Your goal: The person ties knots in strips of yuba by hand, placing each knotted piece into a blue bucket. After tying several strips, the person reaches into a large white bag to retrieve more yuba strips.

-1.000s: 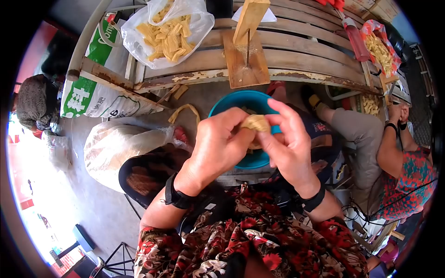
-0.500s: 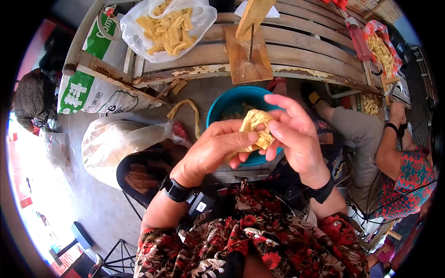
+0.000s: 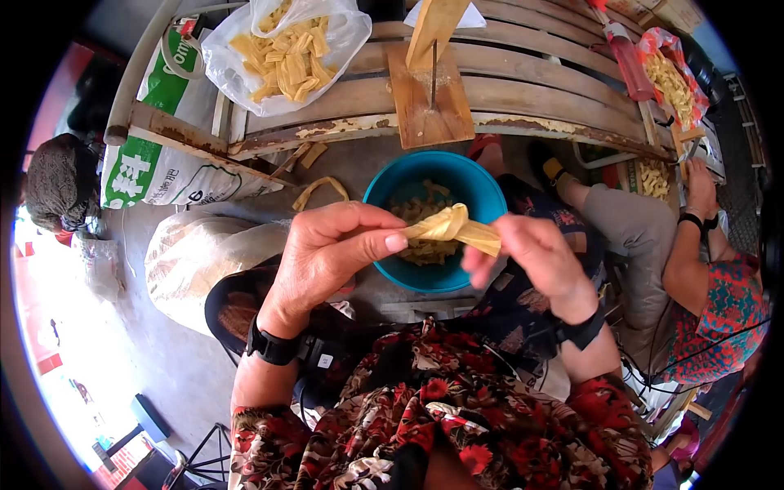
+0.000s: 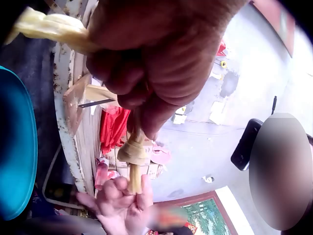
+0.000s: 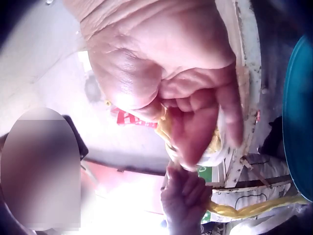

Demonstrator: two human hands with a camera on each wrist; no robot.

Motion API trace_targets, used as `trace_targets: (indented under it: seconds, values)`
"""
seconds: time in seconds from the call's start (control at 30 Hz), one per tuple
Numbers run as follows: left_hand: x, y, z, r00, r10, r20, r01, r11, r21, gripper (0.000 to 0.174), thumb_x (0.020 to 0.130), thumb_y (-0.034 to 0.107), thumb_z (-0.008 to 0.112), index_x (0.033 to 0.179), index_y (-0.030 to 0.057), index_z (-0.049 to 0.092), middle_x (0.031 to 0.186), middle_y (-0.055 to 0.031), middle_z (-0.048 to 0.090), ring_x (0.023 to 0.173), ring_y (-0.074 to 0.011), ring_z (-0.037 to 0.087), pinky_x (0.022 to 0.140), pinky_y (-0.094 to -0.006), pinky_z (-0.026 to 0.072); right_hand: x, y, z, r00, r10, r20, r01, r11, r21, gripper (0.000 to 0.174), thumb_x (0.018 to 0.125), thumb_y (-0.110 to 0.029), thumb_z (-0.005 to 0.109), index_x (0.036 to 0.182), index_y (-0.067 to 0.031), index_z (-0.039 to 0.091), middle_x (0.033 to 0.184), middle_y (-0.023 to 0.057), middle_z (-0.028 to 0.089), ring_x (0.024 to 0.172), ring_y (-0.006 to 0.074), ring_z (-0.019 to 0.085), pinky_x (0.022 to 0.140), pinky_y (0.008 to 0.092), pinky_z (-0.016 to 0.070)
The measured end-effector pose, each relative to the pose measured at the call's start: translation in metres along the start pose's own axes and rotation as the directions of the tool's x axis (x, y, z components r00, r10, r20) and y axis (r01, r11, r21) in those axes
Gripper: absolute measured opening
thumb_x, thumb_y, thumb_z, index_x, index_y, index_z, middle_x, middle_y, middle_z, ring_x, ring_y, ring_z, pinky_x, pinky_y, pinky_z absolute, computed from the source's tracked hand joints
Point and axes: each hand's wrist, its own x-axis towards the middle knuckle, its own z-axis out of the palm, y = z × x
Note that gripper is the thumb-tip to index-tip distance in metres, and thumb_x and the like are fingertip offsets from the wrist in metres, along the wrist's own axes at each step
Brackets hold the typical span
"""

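A flat, pale yellow strip with a knot in it (image 3: 451, 222) is stretched between both hands over the blue basin. My left hand (image 3: 322, 255) pinches the strip just left of the knot between thumb and forefinger. A longer tail of yellow strip (image 5: 254, 206) leaves the left fist in the right wrist view. On the other side, my right hand (image 3: 549, 260), partly blurred, has its thumb and fingers on the short end; the left wrist view shows that end (image 4: 135, 180) between its fingertips. The blue basin (image 3: 492, 184) below contains several small yellowish pieces (image 3: 429, 249).
Across the front runs a slatted bench (image 3: 523, 102) with a rusty edge. On it are a plastic bag of yellow pieces (image 3: 287, 61) and a wooden stand with a metal rod (image 3: 433, 102). A white-and-green sack (image 3: 155, 163) leans at the left. Another person (image 3: 706, 318) sits at the right.
The strip was bunched between both hands; now it is drawn out straight with the knot in its middle. The left hand has moved left and the hands are farther apart.
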Motion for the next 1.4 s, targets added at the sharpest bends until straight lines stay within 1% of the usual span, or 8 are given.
trace_targets:
  seconds: [0.13,0.4,0.63,0.83,1.0,1.13,1.23,1.4]
  values:
    - [0.012,0.0,0.006,0.864,0.486,0.131,-0.503,0.824,0.262,0.018,0.075,0.014,0.074,0.09,0.0043,0.069,0.068,-0.0052,0.062,0.058,-0.0143,0.057,0.051,-0.0267,0.0437,0.018,-0.014,-0.016,0.975,0.139,0.174,-0.149,0.988,0.05,0.063,0.095,-0.051,0.037,0.103,0.0048,0.063,0.092,0.0166,0.066,0.076,0.0224,0.066,0.075,0.0306,0.0494]
    - [0.014,0.029,0.003,0.671,0.636,0.381,-0.739,0.529,0.417,0.018,0.068,0.012,0.076,0.084,0.009,0.068,0.058,-0.0029,0.052,0.05,-0.0187,0.054,0.044,-0.0309,0.0423,0.028,-0.025,0.0,0.696,0.205,0.688,-0.424,0.891,0.162,0.038,0.097,-0.038,0.041,0.086,-0.003,0.05,0.063,-0.0004,0.046,0.043,0.0057,0.044,0.063,0.0296,0.0541]
    - [0.059,-0.003,-0.022,0.989,0.145,-0.028,-0.131,0.948,0.291,0.012,0.078,0.011,0.07,0.085,0.0021,0.068,0.072,-0.007,0.064,0.064,-0.0136,0.059,0.059,-0.0258,0.0471,0.055,-0.016,-0.035,0.906,0.305,0.294,-0.293,0.952,-0.086,0.035,0.096,-0.037,0.046,0.087,-0.0042,0.052,0.064,-0.0027,0.045,0.047,0.0014,0.043,0.058,0.0246,0.0508]
    - [0.139,-0.019,-0.014,0.931,0.286,-0.228,-0.157,0.875,0.457,0.021,0.081,0.019,0.068,0.09,0.0002,0.067,0.071,-0.0073,0.064,0.065,-0.0108,0.058,0.059,-0.0252,0.0454,0.131,-0.004,-0.058,0.948,-0.156,-0.278,0.008,0.884,-0.468,0.023,0.095,-0.027,0.049,0.095,-0.0042,0.055,0.065,-0.0007,0.053,0.054,0.0044,0.051,0.051,0.0222,0.043]
    - [0.177,-0.039,-0.006,0.87,0.39,-0.302,0.003,0.609,0.793,0.026,0.081,0.024,0.068,0.083,-0.0012,0.066,0.065,-0.0051,0.061,0.062,-0.0086,0.055,0.056,-0.025,0.0432,0.164,0.016,-0.07,0.852,-0.397,-0.34,-0.134,0.462,-0.877,0.027,0.091,-0.026,0.055,0.09,0.0005,0.057,0.068,0.0066,0.058,0.06,0.0124,0.054,0.055,0.0289,0.0442]
    - [0.153,-0.04,-0.024,0.92,0.183,-0.347,-0.065,0.943,0.325,0.025,0.084,0.026,0.066,0.084,0.0014,0.068,0.06,-0.0083,0.057,0.056,-0.0122,0.052,0.052,-0.0295,0.0426,0.134,-0.014,-0.077,0.887,-0.154,-0.435,-0.231,0.668,-0.707,0.033,0.089,-0.029,0.059,0.099,0.0023,0.062,0.075,0.0073,0.061,0.071,0.0124,0.058,0.066,0.0255,0.0458]
    - [0.123,-0.011,-0.005,0.992,-0.083,-0.092,0.088,0.995,0.044,0.028,0.086,0.029,0.065,0.086,0.0013,0.068,0.065,-0.0018,0.058,0.06,-0.0079,0.052,0.051,-0.0253,0.042,0.114,-0.014,-0.045,0.883,-0.412,-0.227,0.15,0.704,-0.694,0.037,0.087,-0.038,0.059,0.095,-0.0018,0.065,0.081,0.01,0.064,0.072,0.0188,0.063,0.065,0.0277,0.0489]
    - [0.06,0.032,0.009,0.978,-0.1,0.181,0.13,0.978,-0.165,0.044,0.085,0.012,0.065,0.125,0.0061,0.048,0.08,-0.0006,0.06,0.061,-0.0061,0.054,0.051,-0.0189,0.0421,0.077,-0.023,-0.024,0.852,-0.196,-0.486,0.276,0.956,0.097,0.034,0.094,-0.029,0.053,0.092,0.0036,0.061,0.081,0.012,0.065,0.068,0.016,0.063,0.065,0.0259,0.0509]
